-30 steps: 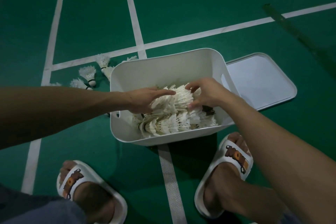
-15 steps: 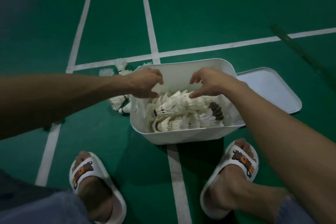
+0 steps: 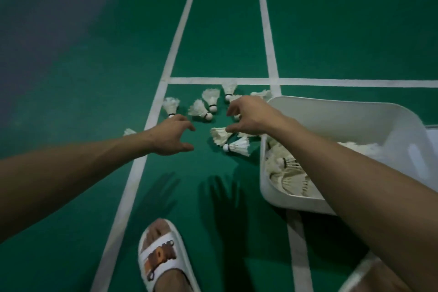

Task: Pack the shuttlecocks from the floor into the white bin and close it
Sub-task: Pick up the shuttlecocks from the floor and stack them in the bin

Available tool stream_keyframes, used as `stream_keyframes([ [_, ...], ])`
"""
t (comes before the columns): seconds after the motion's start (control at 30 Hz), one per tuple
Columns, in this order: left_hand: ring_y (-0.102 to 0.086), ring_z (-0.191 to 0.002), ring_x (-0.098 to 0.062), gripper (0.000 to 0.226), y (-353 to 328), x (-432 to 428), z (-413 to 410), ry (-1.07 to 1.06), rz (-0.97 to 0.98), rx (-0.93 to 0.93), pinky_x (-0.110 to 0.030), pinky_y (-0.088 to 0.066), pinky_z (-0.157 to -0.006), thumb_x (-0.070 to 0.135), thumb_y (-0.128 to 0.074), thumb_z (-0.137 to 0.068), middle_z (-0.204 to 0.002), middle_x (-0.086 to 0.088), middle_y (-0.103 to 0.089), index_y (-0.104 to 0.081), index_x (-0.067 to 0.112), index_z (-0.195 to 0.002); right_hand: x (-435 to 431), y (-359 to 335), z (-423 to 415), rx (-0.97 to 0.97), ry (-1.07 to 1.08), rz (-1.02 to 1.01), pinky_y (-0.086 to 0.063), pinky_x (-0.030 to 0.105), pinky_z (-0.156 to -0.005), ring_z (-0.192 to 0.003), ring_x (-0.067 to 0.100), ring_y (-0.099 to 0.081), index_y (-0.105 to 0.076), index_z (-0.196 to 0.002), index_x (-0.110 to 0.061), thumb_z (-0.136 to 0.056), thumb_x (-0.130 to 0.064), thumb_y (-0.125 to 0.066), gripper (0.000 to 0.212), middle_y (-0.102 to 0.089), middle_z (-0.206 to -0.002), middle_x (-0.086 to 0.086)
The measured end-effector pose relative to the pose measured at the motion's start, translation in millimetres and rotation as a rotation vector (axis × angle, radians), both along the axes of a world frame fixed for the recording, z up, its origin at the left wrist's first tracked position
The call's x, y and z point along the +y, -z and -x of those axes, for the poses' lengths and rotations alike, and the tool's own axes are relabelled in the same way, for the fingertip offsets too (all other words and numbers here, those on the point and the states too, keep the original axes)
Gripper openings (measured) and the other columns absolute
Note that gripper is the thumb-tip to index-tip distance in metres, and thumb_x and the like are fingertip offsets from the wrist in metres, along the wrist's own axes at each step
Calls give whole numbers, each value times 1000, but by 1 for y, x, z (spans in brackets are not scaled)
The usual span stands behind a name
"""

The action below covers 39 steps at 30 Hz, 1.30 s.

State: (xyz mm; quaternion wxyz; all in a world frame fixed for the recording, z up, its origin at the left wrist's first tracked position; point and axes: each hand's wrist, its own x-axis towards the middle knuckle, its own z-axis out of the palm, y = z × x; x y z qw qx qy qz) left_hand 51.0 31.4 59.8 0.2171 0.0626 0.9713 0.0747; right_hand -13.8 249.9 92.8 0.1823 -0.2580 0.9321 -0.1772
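Crouched on a green court floor, a person reaches both bare hands toward loose shuttlecocks scattered inside the corner where two white court lines meet, just left of the white bin. The left hand hovers clawed, fingers spread and curved, holding nothing. The right hand is likewise spread and empty, its thumb at the feather skirt of the nearest shuttlecock; whether it touches cannot be told.

The bin, lidless, already holds a pile of packed shuttlecocks. The right forearm crosses above its near left corner, so a hasty scoop could likely knock the rim and shove or tip the bin. Grabbing a handful too hard risks crushing the feathers, and a glancing finger may send a cork-tipped piece rolling off. One stray shuttlecock lies half hidden behind the left forearm, on the outer line, and could be overlooked. The slipper stands well apart.
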Motion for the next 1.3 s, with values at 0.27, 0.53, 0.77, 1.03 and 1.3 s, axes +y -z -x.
stream_keyframes([
  [0.27,-38,-131,-27,68,51,-22,48,-3,-111,-69,-36,-30,-111,43,-66,-85,-147,-11,-32,-37,18,-142,-39,64,27,-169,5,-185,-48,30,-86,-107,25,-61,-62,-123,-11,-75,-30,-81,55,-64,-121,9],
  [0.53,-50,-117,-27,75,138,38,85,-176,-447,-19,-34,-41,-101,31,-80,-72,-131,-12,-51,-44,15,-135,-38,94,55,-179,114,-240,-54,35,-88,-98,23,-64,-66,-113,-12,-66,-26,-88,54,-68,-111,7],
  [0.77,-42,-120,-25,55,136,-16,101,-91,-338,109,-35,-35,-103,32,-82,-68,-130,-3,-50,-63,21,-119,-42,109,59,-213,136,-282,-51,36,-92,-105,25,-62,-63,-118,-14,-66,-29,-88,59,-66,-114,7],
  [1.03,-4,-143,-31,59,129,-31,106,-131,-349,152,-52,-8,-118,40,-83,-66,-157,-3,-1,-62,39,-121,-58,124,48,-181,88,-334,-52,41,-89,-106,28,-60,-59,-122,-20,-66,-35,-85,64,-63,-117,8],
  [1.3,-39,-115,-16,58,133,-32,111,-353,-519,137,-19,-26,-106,22,-84,-70,-138,-7,-29,-62,22,-124,-53,124,38,-67,-59,-508,-49,42,-84,-109,36,-53,-51,-121,-11,-85,-28,-65,43,-54,-114,17],
])
